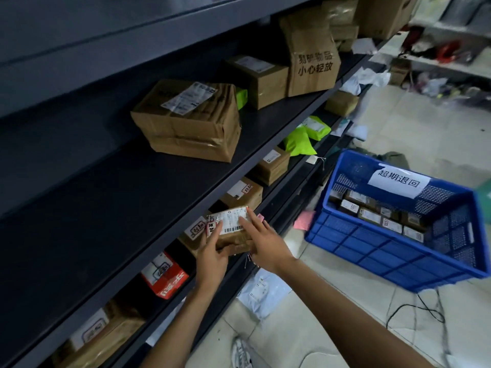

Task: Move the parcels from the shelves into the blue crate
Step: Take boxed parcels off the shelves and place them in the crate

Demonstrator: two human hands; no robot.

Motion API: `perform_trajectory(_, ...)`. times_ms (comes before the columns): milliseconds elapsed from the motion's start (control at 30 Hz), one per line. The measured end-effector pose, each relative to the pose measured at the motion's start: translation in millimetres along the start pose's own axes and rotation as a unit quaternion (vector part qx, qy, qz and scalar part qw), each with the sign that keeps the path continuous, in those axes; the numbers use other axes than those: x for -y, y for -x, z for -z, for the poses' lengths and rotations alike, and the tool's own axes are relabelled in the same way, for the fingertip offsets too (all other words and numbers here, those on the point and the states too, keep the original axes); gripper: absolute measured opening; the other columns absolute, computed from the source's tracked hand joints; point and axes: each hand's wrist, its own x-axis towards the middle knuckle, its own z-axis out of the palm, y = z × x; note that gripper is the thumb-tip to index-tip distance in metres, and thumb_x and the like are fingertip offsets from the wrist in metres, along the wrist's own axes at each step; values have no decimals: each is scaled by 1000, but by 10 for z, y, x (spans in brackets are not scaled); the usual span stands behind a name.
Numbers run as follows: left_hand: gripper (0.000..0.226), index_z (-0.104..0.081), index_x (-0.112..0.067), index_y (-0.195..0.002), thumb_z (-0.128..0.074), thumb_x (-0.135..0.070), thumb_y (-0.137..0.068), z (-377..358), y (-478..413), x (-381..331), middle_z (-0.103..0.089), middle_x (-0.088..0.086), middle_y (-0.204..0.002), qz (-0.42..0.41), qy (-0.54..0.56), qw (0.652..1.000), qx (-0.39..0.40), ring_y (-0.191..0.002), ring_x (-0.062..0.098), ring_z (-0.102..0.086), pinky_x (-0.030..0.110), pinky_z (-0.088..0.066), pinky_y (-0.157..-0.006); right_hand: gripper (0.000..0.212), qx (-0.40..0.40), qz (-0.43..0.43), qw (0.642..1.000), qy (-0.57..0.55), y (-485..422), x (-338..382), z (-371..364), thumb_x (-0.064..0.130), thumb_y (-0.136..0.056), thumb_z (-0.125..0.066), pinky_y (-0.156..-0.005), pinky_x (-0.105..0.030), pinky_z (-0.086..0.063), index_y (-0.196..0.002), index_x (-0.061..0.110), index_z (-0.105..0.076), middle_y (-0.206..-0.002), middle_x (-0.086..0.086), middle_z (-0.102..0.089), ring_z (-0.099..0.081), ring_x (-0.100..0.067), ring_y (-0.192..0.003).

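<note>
Cardboard parcel (231, 236) gripped by left hand (211, 257); right hand (268, 245) fingers (247, 221) flat atop.

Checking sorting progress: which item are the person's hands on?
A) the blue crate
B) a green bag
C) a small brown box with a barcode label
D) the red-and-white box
C: the left hand grips the small brown box, the right hand rests on its barcode label.

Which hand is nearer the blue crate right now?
Right. The right hand rests on the side of the small parcel facing the blue crate; the left hand holds the opposite side, farther from the crate.
</note>
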Motion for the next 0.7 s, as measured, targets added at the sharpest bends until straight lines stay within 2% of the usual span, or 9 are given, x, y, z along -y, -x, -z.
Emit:
perform_trajectory(67,71,-42,-40,-143,-71,-11,-85,-56,-99,-7,-28,4,-155,17,10,1000,-2,-141,24,-33,38,-47,-104,68,-15,15,1000,-14,-126,-156,72,38,-95,-47,-99,-49,-49,-152,37,-10,-164,11,-6,-40,-31,-137)
perform_trajectory(133,70,-42,-42,-142,-70,-10,-86,-81,-172,28,-38,7,-144,56,1,998,-10,-131,24,-45,39,-49,-100,55,-42,6,999,-31,-260,-338,127,50,-98,-39,-90,-45,-54,-149,37,-20,-158,9,-28,-60,-24,-117)
perform_trajectory(200,70,-44,-46,-139,-72,-12,-85,-106,-218,77,-47,6,-134,88,0,996,-23,-123,23,-52,43,-51,-98,51,-49,-11,999,-16,-443,-572,145,47,-99,-39,-87,-43,-55,-146,35,-26,-153,6,-38,-65,-23,-105)
perform_trajectory(233,69,-45,-45,-139,-72,-13,-84,-122,-245,106,-50,3,-132,94,2,995,-32,-121,22,-53,40,-51,-98,52,-48,-10,999,-2,-570,-701,135,41,-98,-42,-89,-43,-55,-147,32,-28,-152,3,-40,-64,-24,-107)
perform_trajectory(367,64,-49,-29,-140,-72,-9,-83,-224,-312,18,-48,-11,-124,105,-15,992,-70,-113,8,-53,6,-45,-85,62,-22,61,993,95,-1158,-1086,139,30,-93,-57,-108,-45,-39,-149,24,-31,-151,-8,-41,-44,-33,-132)
perform_trajectory(400,64,-49,-33,-140,-72,-13,-83,-267,-326,-11,-49,-9,-127,120,-23,989,-82,-109,8,-56,5,-46,-81,68,-1,72,990,119,-1314,-1152,157,31,-91,-60,-113,-46,-31,-151,25,-28,-154,-9,-34,-34,-34,-140)
perform_trajectory(533,67,-41,-57,-135,-72,-23,-85,-438,-319,6,-41,1,-141,148,-34,980,-132,-108,17,-62,30,-58,-85,102,61,100,973,197,-1960,-1374,195,44,-82,-71,-119,-59,-3,-156,27,-2,-163,-11,11,8,-40,-148)
perform_trajectory(633,67,-41,-59,-133,-71,-22,-86,-524,-312,-28,-40,0,-140,163,-23,972,-170,-104,11,-60,27,-55,-87,106,114,141,949,257,-2313,-1408,136,52,-81,-70,-116,-66,-2,-155,26,1,-162,-12,15,13,-44,-146)
perform_trajectory(700,64,-43,-49,-138,-70,-19,-88,-597,-325,-82,-37,3,-145,180,-37,965,-186,-101,-2,-49,14,-44,-88,106,153,152,947,236,-2407,-1427,55,46,-82,-72,-114,-64,-19,-154,33,4,-162,-10,16,4,-46,-146)
